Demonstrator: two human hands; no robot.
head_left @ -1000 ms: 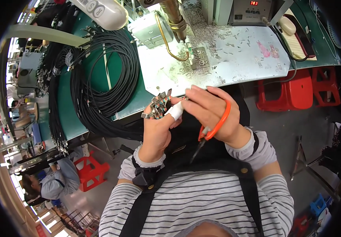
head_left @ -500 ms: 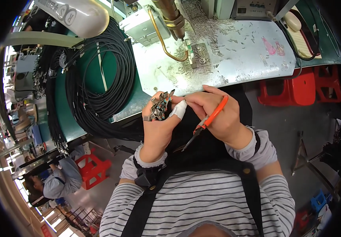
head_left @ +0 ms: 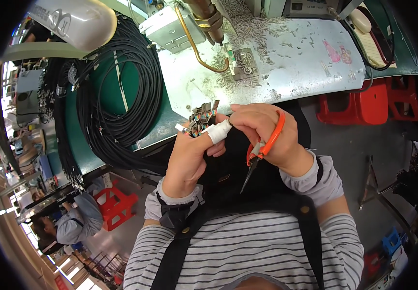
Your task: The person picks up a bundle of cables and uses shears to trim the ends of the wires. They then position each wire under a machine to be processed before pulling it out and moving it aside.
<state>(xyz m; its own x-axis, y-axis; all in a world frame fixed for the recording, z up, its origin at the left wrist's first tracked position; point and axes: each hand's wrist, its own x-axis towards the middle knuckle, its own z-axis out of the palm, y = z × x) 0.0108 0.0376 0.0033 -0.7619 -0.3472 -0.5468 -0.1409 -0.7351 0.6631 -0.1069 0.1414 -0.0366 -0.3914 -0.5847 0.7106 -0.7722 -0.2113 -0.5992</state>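
Note:
My left hand [head_left: 183, 162] is closed round a bunch of small metal connectors [head_left: 203, 119] with short coloured wires, which stick up above its fingers. White tape [head_left: 219, 131] wraps its thumb. Close beside that thumb is my right hand [head_left: 285, 145], its thumb and forefinger pinched together near the taped tip. Whatever lies between those fingertips is too small to make out. Orange-handled pliers [head_left: 278, 127] rest in the right hand's grip, their dark pointed jaws hanging down toward my black apron [head_left: 223, 193].
Ahead, a pale metal worktop [head_left: 305, 63] carries scattered small metal pins [head_left: 255, 29] beneath a press head [head_left: 209, 21]. A large coil of black cable [head_left: 158, 92] lies at the left. Red stools [head_left: 373, 104] stand at the right; a co-worker [head_left: 73, 222] sits far left.
My left hand has turned, so the taped thumb lies flatter and the connectors sit higher. In my right hand the pliers have swung to point more steeply down, and both handles now show.

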